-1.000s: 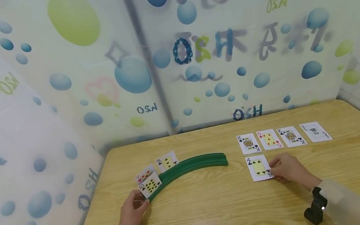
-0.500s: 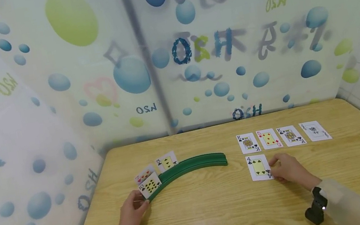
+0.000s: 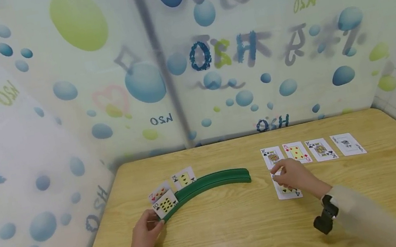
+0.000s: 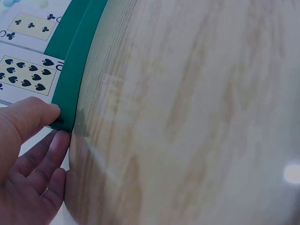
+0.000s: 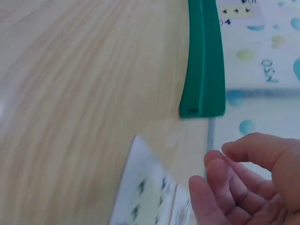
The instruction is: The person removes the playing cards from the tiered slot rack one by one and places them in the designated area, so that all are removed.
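My left hand (image 3: 147, 233) grips the left end of the curved green card holder (image 3: 223, 176), thumb on top and fingers beneath. A ten of spades (image 3: 165, 203) stands in the holder's slot beside the thumb, with a seven of hearts (image 3: 159, 191) behind it and a clubs card (image 3: 183, 177) to the right. My right hand (image 3: 295, 176) is over the four of clubs (image 3: 288, 193), hiding much of its upper part. Its fingers are loosely bent, thumb and forefinger tips close together, and the right wrist view shows nothing between them.
Behind the four of clubs, a row on the wooden table (image 3: 217, 230) has a king (image 3: 272, 156), a five of diamonds (image 3: 297, 152), another king (image 3: 320, 149) and a joker (image 3: 348, 144). A patterned wall (image 3: 214, 103) stands at the table's back edge.
My right hand has left the right edge of the four of clubs and moved left and up over the card, covering its top. The left hand and the holder have stayed in place.
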Demonstrator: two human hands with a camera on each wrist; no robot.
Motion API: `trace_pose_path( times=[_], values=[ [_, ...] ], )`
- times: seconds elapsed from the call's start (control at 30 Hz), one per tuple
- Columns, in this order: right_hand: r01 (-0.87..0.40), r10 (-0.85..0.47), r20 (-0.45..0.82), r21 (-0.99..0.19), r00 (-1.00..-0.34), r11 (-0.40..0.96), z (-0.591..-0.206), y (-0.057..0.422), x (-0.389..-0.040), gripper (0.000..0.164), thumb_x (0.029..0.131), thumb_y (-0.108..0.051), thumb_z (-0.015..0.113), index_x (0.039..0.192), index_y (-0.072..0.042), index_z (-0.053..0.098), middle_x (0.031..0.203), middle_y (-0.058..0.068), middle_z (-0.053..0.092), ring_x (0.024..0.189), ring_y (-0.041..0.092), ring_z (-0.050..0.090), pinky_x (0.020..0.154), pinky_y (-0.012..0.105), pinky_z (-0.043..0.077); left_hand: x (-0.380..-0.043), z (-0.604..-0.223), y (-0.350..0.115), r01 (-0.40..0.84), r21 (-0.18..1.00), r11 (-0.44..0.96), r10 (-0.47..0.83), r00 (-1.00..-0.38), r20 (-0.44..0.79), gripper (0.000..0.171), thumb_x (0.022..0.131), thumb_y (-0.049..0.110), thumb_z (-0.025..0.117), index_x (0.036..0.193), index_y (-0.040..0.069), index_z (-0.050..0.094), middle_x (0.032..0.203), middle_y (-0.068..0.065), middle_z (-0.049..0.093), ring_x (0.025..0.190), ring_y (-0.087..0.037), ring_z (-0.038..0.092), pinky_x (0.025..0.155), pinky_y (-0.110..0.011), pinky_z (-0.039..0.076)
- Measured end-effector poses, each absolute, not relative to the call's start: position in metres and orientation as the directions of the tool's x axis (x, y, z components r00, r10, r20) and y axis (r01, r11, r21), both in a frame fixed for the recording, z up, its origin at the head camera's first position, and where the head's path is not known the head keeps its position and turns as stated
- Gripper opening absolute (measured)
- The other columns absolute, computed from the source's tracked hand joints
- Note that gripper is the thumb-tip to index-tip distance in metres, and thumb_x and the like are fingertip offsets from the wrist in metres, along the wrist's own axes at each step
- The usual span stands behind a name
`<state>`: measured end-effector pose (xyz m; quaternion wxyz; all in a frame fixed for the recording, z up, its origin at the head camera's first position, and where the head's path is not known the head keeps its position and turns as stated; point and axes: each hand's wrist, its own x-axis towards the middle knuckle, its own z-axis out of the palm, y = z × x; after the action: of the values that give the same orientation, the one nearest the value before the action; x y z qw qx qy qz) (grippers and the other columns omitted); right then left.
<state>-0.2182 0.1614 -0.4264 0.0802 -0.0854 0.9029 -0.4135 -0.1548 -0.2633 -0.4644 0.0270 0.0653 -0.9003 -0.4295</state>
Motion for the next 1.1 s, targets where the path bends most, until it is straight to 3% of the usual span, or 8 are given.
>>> trace_pose_path(
  times=[0.17, 0.47, 0.67, 0.93, 1.1],
  values=[
    [-0.219, -0.347, 0.005, -0.785, -0.938, 0.579, -0.420, 0.128, -0.229, 0.017, 0.085, -0.005, 0.060, 0.100, 0.004, 0.062, 0.064, 0.011, 0.058, 0.051, 0.022, 0.054, 0.046, 0.029, 0.045, -0.154, -0.464, -0.263, -0.088, 0.781, 0.618, -0.139, -0.990, -0.001, 0.024, 0.085, 0.003, 0.061, 0.108, 0.000, 0.054, 0.104, -0.013, 0.059, 0.092, -0.025, 0.057, 0.079, -0.040, 0.048],
    [-0.386, -0.493, 0.145, -0.815, -0.858, 0.432, -0.413, 0.073, -0.249, 0.019, 0.086, -0.008, 0.062, 0.101, 0.002, 0.064, 0.082, 0.002, 0.061, 0.072, 0.014, 0.055, 0.063, 0.029, 0.047, -0.154, -0.465, -0.263, -0.064, 0.792, 0.608, -0.127, -0.992, 0.018, 0.024, 0.085, 0.003, 0.061, 0.107, 0.002, 0.054, 0.103, -0.012, 0.059, 0.092, -0.025, 0.057, 0.079, -0.040, 0.048],
    [-0.408, -0.518, 0.170, -0.826, -0.838, 0.389, -0.415, 0.044, -0.264, 0.017, 0.087, -0.011, 0.062, 0.102, -0.005, 0.064, 0.089, 0.003, 0.062, 0.080, 0.015, 0.057, 0.071, 0.030, 0.048, -0.154, -0.465, -0.263, -0.063, 0.788, 0.612, -0.129, -0.991, 0.021, 0.024, 0.085, 0.003, 0.061, 0.108, 0.002, 0.054, 0.103, -0.012, 0.059, 0.092, -0.025, 0.058, 0.080, -0.040, 0.048],
    [-0.436, -0.566, 0.170, -0.818, -0.806, 0.374, -0.430, 0.011, -0.280, 0.023, 0.087, -0.010, 0.061, 0.108, 0.000, 0.062, 0.104, 0.012, 0.061, 0.091, 0.022, 0.055, 0.079, 0.034, 0.047, -0.153, -0.464, -0.263, -0.044, 0.789, 0.612, -0.138, -0.989, 0.051, 0.023, 0.084, 0.003, 0.063, 0.106, 0.002, 0.056, 0.101, -0.012, 0.060, 0.090, -0.025, 0.058, 0.078, -0.039, 0.049],
    [-0.430, -0.587, 0.134, -0.809, -0.798, 0.400, -0.441, -0.004, -0.286, 0.022, 0.086, -0.013, 0.063, 0.106, -0.004, 0.063, 0.103, 0.007, 0.061, 0.093, 0.020, 0.056, 0.078, 0.030, 0.048, -0.154, -0.466, -0.264, -0.041, 0.792, 0.609, -0.136, -0.989, 0.053, 0.023, 0.084, 0.003, 0.064, 0.105, 0.002, 0.056, 0.100, -0.011, 0.061, 0.090, -0.024, 0.058, 0.077, -0.038, 0.049]
  ],
)
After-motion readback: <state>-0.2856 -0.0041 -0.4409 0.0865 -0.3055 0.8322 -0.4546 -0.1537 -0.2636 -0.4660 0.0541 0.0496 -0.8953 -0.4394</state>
